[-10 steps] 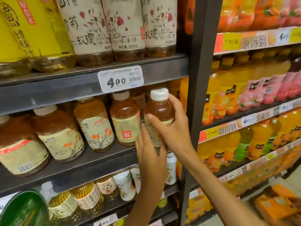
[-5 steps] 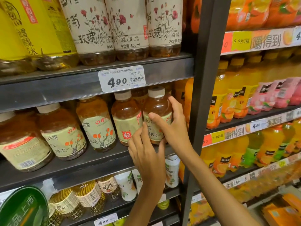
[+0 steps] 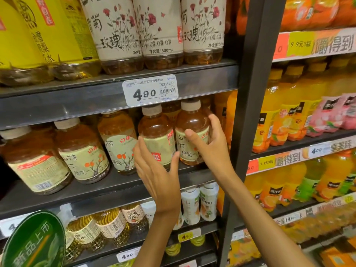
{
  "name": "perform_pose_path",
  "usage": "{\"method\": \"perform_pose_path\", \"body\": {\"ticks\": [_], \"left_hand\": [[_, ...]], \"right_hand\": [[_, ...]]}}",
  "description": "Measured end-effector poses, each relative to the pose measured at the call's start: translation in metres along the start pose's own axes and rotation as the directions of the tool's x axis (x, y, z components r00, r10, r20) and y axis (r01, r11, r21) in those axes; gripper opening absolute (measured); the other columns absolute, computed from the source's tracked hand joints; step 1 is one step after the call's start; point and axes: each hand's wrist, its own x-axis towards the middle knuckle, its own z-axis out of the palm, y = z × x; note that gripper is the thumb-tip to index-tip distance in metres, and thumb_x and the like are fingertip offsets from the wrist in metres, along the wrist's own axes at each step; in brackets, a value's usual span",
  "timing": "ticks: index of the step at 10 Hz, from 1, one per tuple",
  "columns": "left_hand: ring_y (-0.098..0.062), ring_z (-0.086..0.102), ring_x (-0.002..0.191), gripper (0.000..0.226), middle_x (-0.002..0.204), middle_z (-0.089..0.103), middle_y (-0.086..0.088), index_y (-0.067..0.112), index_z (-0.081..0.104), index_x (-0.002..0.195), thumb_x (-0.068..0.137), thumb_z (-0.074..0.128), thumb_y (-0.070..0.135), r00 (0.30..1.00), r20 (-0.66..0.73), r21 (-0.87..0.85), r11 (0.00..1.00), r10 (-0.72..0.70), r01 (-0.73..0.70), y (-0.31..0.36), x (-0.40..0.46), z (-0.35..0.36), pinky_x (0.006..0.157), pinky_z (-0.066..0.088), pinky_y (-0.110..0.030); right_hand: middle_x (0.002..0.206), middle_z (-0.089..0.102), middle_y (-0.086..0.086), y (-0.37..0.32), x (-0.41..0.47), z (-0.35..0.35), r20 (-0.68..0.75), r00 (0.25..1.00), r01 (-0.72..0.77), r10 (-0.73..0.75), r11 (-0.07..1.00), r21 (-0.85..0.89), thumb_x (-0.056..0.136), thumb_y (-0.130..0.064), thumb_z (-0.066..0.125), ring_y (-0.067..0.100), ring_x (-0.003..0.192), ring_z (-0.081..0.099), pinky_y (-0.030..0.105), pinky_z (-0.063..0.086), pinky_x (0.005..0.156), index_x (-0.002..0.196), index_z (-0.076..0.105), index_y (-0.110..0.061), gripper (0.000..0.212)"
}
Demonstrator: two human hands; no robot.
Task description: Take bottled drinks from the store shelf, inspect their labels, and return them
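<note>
Amber bottle [image 3: 192, 132] held on the shelf [image 3: 107, 189], frame centre.
It is gripped by the right hand [image 3: 210, 151]; the left hand [image 3: 158, 174] is spread open beside it.

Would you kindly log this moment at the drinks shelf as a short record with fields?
setting: store shelving stocked with bottled drinks
right hand: grips amber tea bottle standing on middle shelf
left hand: open, fingers straight, in front of neighbouring bottle; contact unclear
price tag: reads 4.90, on the shelf edge above
task stage: bottle is on the shelf, not yet released
</note>
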Motion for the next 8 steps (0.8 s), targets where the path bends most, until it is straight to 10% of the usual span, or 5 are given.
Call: {"method": "perform_pose_path", "body": {"ticks": [2, 4, 8], "left_hand": [[-0.022, 0.028, 0.137, 0.083, 0.146, 0.034, -0.01, 0.012, 0.025, 0.147, 0.081, 0.075, 0.019, 0.999, -0.026, -0.016, 1.0, -0.028, 0.027, -0.006, 0.003, 0.006, 0.113, 0.024, -0.036], [-0.017, 0.032, 0.133, 0.083, 0.142, 0.039, -0.009, 0.011, 0.03, 0.145, 0.078, 0.078, 0.021, 1.0, -0.012, -0.016, 1.0, -0.007, 0.007, -0.01, 0.006, 0.001, 0.108, 0.022, -0.021], [-0.017, 0.021, 0.142, 0.077, 0.154, 0.026, -0.006, 0.018, 0.017, 0.151, 0.09, 0.064, 0.014, 0.983, 0.185, -0.062, 0.998, -0.01, 0.021, -0.006, 0.007, -0.024, 0.115, 0.02, -0.029]], "right_hand": [[0.123, 0.056, -0.018, 0.007, -0.003, -0.003, 0.009, 1.0, 0.003, -0.004, 0.997, 0.08, 0.08, -0.038, 0.063, -0.006, 0.113, 0.055, 0.014, 0.047, 0.088, 0.117, 0.044, -0.044, 0.042], [0.123, 0.061, 0.005, 0.011, 0.005, 0.0, 0.003, 0.998, 0.06, -0.06, 0.996, 0.064, 0.09, -0.022, 0.063, 0.012, 0.115, 0.059, 0.04, 0.05, 0.097, 0.121, 0.052, -0.025, 0.033], [0.143, 0.044, 0.003, 0.011, -0.004, 0.003, -0.096, 0.995, 0.004, -0.019, 0.989, -0.149, 0.087, -0.026, 0.068, 0.015, 0.133, 0.042, 0.043, 0.037, 0.109, 0.145, 0.037, -0.014, 0.066]]}}
